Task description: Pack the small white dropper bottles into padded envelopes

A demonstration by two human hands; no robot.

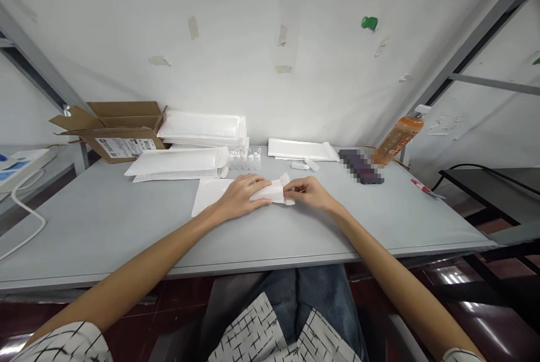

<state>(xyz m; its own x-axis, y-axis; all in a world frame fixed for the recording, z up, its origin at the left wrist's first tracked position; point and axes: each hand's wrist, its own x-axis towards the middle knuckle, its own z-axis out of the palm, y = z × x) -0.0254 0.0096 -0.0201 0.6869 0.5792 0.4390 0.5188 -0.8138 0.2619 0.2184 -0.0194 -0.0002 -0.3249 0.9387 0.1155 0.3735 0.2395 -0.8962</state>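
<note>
My left hand [240, 198] and my right hand [306, 193] meet near the middle of the grey table [379, 221]. Between them they pinch a small roll of white bubble wrap [270, 192], which hides whatever may lie inside it. Under my left hand's wrist side lies a flat white padded sheet [211, 196]. Just beyond my hands stands a row of small white plastic bottles [244, 161]. Two small white pieces [306, 164] lie beyond my right hand.
Stacks of white bubble mailers [179, 162] and an open cardboard box [113, 129] stand at the back left. Flat white mailers [299, 149], a pixelated dark object [360, 166] and a tipped orange bottle [399, 138] line the back right. A wall rises behind.
</note>
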